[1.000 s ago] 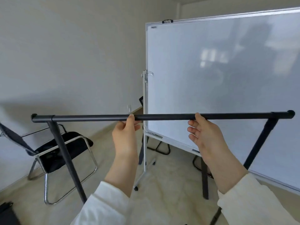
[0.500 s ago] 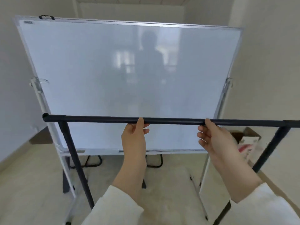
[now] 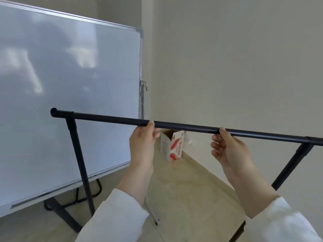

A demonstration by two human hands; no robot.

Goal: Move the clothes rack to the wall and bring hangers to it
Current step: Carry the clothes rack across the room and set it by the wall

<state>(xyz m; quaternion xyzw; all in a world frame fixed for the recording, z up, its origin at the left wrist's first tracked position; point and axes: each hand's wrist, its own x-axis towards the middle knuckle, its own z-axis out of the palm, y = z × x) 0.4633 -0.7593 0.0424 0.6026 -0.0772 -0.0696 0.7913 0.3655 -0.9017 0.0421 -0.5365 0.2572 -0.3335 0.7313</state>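
Swinging rightward: whiteboard (image 3: 70, 102) slides left, bare wall (image 3: 236, 67) now ahead. My left hand (image 3: 142, 142) and right hand (image 3: 227, 149) grip clothes rack (image 3: 183, 126), fingers closed; hangers unseen.

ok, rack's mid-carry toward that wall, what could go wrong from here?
1. The small box sits on the floor by the wall, beyond the rack's bar; a leg could hit it.
2. The whiteboard stands close behind the rack's left end; turning could clip it.
3. Left hand and right hand look loosely hooked; the bar might slip.
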